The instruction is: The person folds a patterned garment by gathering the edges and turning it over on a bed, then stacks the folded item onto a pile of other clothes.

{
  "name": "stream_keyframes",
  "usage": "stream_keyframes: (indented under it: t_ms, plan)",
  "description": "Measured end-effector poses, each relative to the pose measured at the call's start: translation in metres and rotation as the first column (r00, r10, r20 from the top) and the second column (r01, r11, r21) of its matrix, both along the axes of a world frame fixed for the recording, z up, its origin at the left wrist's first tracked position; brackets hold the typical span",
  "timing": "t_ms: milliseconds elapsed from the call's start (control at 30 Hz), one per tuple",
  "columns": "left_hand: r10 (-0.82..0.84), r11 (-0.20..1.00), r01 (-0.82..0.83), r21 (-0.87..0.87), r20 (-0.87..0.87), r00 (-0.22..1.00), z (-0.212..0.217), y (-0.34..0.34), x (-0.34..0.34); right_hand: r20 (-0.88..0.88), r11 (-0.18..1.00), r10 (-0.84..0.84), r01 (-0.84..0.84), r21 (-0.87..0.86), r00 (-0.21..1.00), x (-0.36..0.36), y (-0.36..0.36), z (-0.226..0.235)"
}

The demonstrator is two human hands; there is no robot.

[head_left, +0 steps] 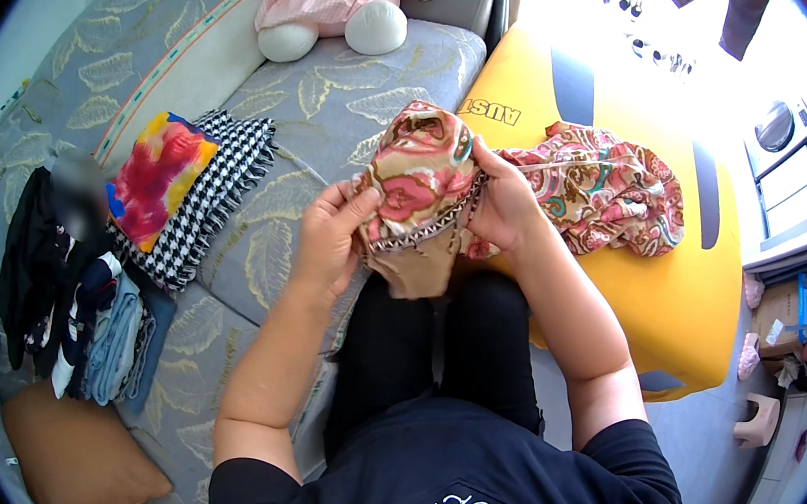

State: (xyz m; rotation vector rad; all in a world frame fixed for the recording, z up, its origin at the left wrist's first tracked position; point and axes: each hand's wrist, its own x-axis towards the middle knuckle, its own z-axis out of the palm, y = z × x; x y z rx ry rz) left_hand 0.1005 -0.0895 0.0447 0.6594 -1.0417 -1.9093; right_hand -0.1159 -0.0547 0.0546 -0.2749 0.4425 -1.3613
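Above my lap, both hands hold a floral-patterned cloth [418, 185] in pink, tan and brown, bunched into a rounded shape. A dark-and-white zigzag trim crosses its lower part, with a plain tan piece below. My left hand [329, 239] pinches its left edge, thumb on top. My right hand [506, 201] grips the right edge, thumb upward and fingers partly behind the cloth. A crumpled heap of matching patterned fabric [607, 189] lies to the right on a yellow-covered surface [674, 320]. Whether it joins the held piece is hidden behind my right hand.
Left on the grey leaf-patterned sofa [263, 259] lie a folded houndstooth cloth [234, 142], a bright multicoloured cloth [162, 176], dark clothes [29, 237], folded jeans [111, 333] and a brown cushion [81, 458]. A plush toy [329, 14] sits far ahead; a pink stool [757, 420] stands lower right.
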Motion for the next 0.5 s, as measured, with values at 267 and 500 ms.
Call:
stream_keyframes:
  t_ms: [267, 500]
  plan:
    - [0.024, 0.993, -0.011, 0.119, -0.102, 0.995, 0.027, -0.005, 0.004, 0.069, 0.994, 0.086, -0.081, -0.073, 0.994, -0.024, 0.004, -0.039]
    - [-0.083, 0.989, 0.103, 0.102, -0.186, 0.979, 0.027, -0.003, 0.007, 0.041, 0.995, 0.079, -0.077, -0.057, 0.996, -0.017, 0.011, -0.029]
